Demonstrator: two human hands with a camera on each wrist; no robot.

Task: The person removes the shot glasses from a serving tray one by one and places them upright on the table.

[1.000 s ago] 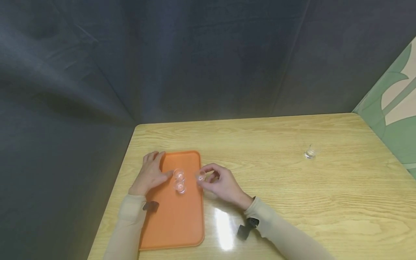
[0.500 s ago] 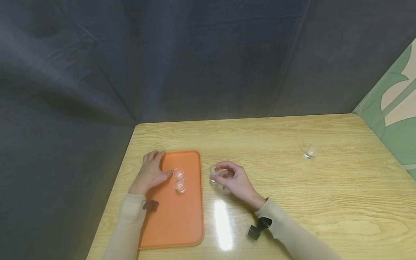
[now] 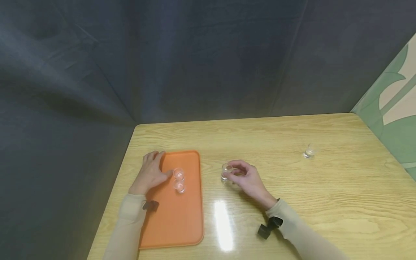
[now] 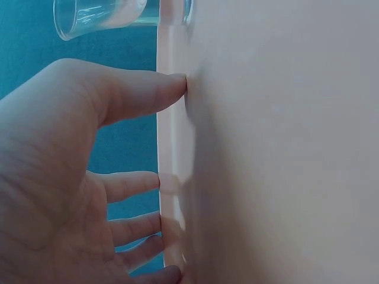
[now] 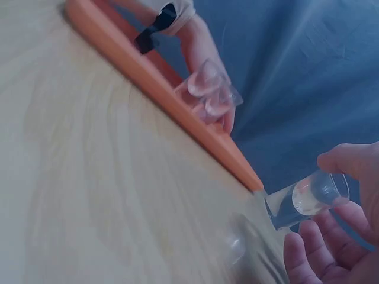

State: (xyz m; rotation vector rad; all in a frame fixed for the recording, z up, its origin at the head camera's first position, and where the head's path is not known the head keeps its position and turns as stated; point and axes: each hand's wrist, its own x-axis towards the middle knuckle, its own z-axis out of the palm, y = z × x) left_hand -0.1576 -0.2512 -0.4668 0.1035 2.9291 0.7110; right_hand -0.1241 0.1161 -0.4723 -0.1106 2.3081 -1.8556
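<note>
My right hand [image 3: 245, 177] pinches a small clear shot glass [image 3: 226, 172] between thumb and fingers. It stands upright, low over the table right of the tray; the right wrist view shows this glass [image 5: 305, 198] with the thumb on one side and fingertips on the other. My left hand [image 3: 150, 175] rests on the left side of the orange tray [image 3: 175, 224], fingers spread. In the left wrist view the thumb [image 4: 142, 92] touches the tray's inside and the fingertips meet its rim. Two more shot glasses, a rear one [image 3: 178, 174] and a front one [image 3: 180, 186], stand together on the tray.
Another shot glass [image 3: 309, 151] stands far off on the right of the wooden table [image 3: 292, 202]. Dark curtains [image 3: 208, 61] hang behind and left of the table. A green patterned panel [image 3: 396, 101] borders its right side.
My right hand has carried the shot glass from the tray's right edge rightward over the table. The left hand, the tray and the two glasses on it have stayed put.
</note>
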